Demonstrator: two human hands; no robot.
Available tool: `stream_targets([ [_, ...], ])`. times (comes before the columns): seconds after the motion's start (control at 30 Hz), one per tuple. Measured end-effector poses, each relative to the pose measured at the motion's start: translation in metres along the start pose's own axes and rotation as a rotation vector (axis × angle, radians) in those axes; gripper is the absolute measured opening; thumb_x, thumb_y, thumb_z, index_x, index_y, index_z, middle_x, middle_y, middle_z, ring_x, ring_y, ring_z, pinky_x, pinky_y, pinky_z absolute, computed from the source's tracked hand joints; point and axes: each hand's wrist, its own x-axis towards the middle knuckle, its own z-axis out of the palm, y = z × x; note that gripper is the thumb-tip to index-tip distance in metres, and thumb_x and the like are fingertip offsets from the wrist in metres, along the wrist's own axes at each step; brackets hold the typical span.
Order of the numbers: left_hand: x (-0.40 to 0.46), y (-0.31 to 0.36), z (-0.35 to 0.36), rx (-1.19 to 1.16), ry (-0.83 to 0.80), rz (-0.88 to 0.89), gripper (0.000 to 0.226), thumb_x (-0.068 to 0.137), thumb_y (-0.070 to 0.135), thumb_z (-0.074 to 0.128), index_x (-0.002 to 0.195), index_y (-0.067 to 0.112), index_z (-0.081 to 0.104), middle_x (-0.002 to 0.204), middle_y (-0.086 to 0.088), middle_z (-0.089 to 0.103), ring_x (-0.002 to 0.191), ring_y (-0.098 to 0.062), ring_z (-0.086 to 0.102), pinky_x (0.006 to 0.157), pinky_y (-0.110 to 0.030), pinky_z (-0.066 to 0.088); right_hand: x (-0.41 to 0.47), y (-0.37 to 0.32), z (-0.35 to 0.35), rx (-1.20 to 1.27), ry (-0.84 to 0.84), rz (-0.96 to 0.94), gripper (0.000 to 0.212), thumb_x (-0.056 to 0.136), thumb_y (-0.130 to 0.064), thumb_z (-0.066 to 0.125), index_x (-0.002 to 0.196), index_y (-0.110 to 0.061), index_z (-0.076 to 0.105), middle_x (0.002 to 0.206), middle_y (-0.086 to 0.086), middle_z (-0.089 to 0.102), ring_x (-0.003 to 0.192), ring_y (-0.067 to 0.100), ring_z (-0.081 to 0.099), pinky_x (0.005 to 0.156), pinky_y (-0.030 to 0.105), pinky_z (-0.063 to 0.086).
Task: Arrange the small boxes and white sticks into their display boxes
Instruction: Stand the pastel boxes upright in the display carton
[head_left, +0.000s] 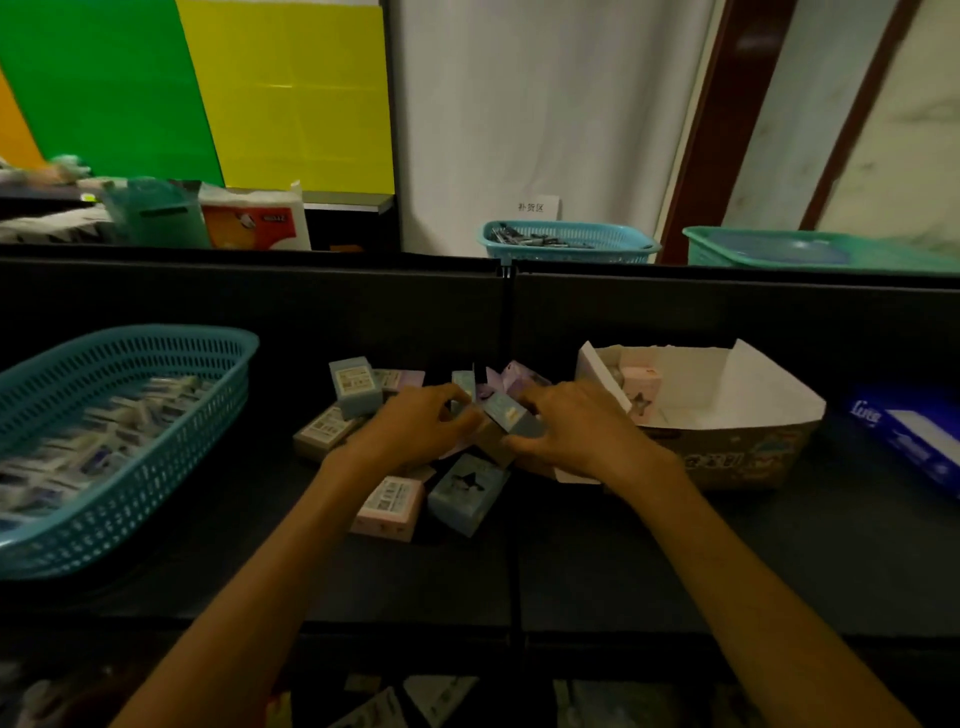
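Note:
Several small pastel boxes lie in a loose pile on the dark table, among them a blue box (356, 387), a pink box (388, 505) and a blue box with a dark cartoon figure (467, 493). My left hand (415, 428) and my right hand (576, 428) meet over the pile's middle, both gripping a small blue-topped box (511, 415) between them. To the right stands an open cardboard display box (727, 452) with a pink small box (641, 387) inside. A teal basket (171, 415) at left holds many white sticks (104, 436).
A blue-and-white carton (904, 436) lies at the far right edge. Behind the black divider (504, 291) sit a teal basket of small dark items (566, 241), a green basket (810, 249) and a tissue pack (254, 221). Bare tabletop lies toward me.

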Motion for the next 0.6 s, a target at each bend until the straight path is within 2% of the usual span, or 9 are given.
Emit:
stream_targets([
  [0.1,0.001,0.003,0.005,-0.076,-0.073,0.013,0.044,0.09,0.054,0.048,0.13,0.038,0.044,0.116,-0.005,0.058,0.098,-0.02,0.059,0.079,-0.034,0.054,-0.002,-0.003,0.002,-0.011,-0.002,0.004,0.06,0.084,-0.055,0.058,0.133,-0.021,0.047,0.124,0.007,0.059,0.108,0.027,0.055,0.091,0.036,0.041],
  [0.23,0.003,0.005,0.008,-0.168,-0.07,0.012,0.037,0.092,0.048,0.048,0.126,0.036,0.048,0.12,-0.007,0.057,0.103,-0.022,0.057,0.088,-0.041,0.052,-0.002,-0.002,0.002,0.054,0.019,0.01,0.052,0.084,-0.051,0.057,0.127,-0.022,0.051,0.112,0.008,0.065,0.098,0.026,0.06,0.087,0.039,0.047],
  [0.4,0.006,0.01,0.013,-0.233,0.0,-0.037,0.03,0.086,0.048,0.056,0.112,0.033,0.053,0.104,-0.005,0.062,0.09,-0.02,0.061,0.08,-0.04,0.055,-0.002,0.001,0.003,0.086,0.066,0.037,0.049,0.084,-0.045,0.061,0.126,-0.021,0.053,0.11,0.008,0.065,0.099,0.023,0.059,0.084,0.033,0.046],
  [0.5,0.008,0.009,0.015,-0.306,0.033,-0.112,0.029,0.085,0.039,0.062,0.109,0.027,0.053,0.101,-0.006,0.062,0.083,-0.017,0.063,0.073,-0.036,0.057,-0.001,0.003,-0.001,0.074,0.11,0.059,0.051,0.086,-0.046,0.06,0.129,-0.021,0.051,0.114,0.006,0.063,0.102,0.021,0.057,0.077,0.026,0.039],
  [0.6,0.009,0.01,0.016,-0.351,0.049,-0.192,0.044,0.082,0.043,0.065,0.117,0.024,0.047,0.102,-0.005,0.06,0.08,-0.016,0.063,0.065,-0.032,0.057,-0.002,0.004,-0.008,0.087,0.178,0.086,0.048,0.087,-0.044,0.059,0.127,-0.019,0.051,0.115,0.007,0.062,0.1,0.02,0.058,0.074,0.024,0.038],
])
